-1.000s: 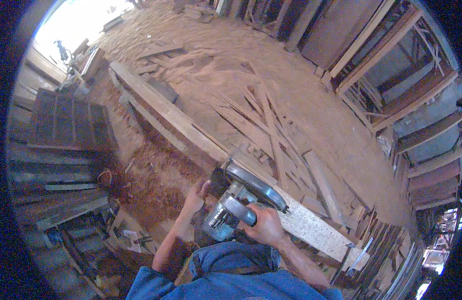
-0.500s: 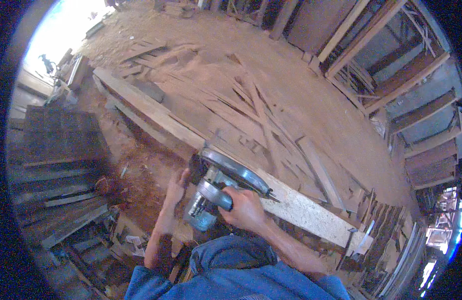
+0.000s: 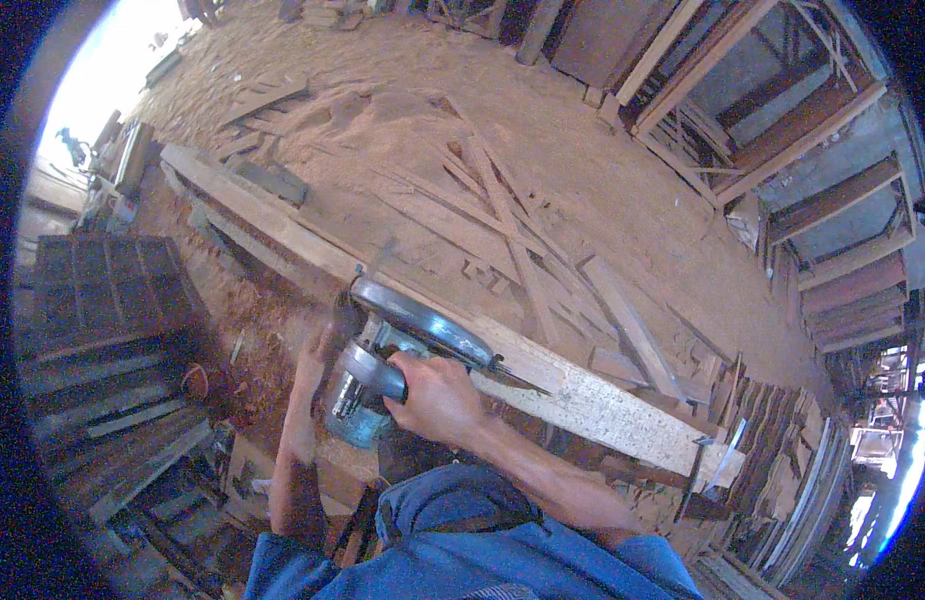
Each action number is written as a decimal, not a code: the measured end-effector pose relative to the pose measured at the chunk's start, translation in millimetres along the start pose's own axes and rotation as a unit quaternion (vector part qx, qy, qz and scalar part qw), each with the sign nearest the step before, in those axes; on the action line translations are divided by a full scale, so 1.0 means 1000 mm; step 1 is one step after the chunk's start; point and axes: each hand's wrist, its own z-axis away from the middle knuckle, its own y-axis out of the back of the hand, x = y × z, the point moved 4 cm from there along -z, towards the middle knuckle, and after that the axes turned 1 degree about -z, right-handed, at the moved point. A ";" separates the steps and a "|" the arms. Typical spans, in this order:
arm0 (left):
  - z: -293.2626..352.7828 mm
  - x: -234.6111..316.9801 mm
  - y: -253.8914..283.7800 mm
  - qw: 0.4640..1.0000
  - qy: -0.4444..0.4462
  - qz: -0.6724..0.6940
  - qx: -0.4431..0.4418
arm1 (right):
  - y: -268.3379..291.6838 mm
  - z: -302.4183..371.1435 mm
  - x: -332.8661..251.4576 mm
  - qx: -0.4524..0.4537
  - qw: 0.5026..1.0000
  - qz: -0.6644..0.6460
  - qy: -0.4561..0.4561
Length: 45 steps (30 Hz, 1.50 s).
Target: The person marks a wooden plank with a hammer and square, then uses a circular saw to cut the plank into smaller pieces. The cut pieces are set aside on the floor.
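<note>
Circular saw [image 3: 413,318] — sat over the long board [image 3: 613,415], near centre; probably heavy, rigid, best gripped by its handle [image 3: 375,372]. Right hand [image 3: 438,395]: fingers curled round it. Left hand [image 3: 316,352]: blurred at left — finger state could not be told.

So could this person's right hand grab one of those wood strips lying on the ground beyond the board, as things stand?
Probably not: the right hand is gripping the handheld saw, and the long board lies between it and the wood strips.
</note>
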 end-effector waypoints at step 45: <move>-0.061 -0.005 0.075 0.992 -0.049 0.104 0.056 | -0.057 -0.085 -0.028 -0.004 1.000 -0.009 -0.017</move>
